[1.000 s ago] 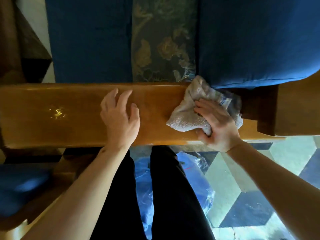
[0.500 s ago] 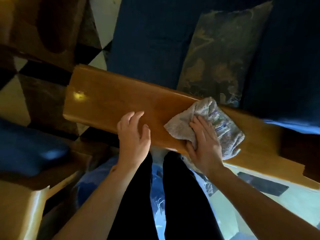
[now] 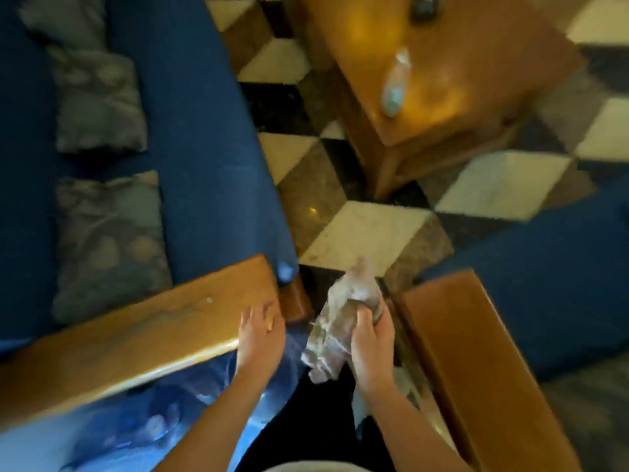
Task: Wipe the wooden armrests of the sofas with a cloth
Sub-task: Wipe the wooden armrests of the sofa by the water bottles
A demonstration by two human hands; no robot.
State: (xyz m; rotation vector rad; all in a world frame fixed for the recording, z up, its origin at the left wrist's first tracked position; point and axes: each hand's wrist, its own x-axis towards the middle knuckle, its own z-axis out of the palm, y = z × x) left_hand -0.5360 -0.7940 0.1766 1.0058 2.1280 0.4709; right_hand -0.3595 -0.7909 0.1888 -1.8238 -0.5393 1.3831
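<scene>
We lift the cloth point(image 3: 343, 321) off the left armrest point(image 3: 143, 338) now; it hangs bunched in our right hand point(image 3: 371, 349), fingers closed round it, above the gap between sofas. Our left hand point(image 3: 260, 338) lies flat, fingers loosely spread, on that armrest's end. Next, we judge, comes the right armrest point(image 3: 476, 362).

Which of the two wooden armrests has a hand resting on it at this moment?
The armrest on the left, beside the cushioned blue sofa: the left hand lies on its end. The armrest on the right is untouched; the right hand holds the cloth between them.
</scene>
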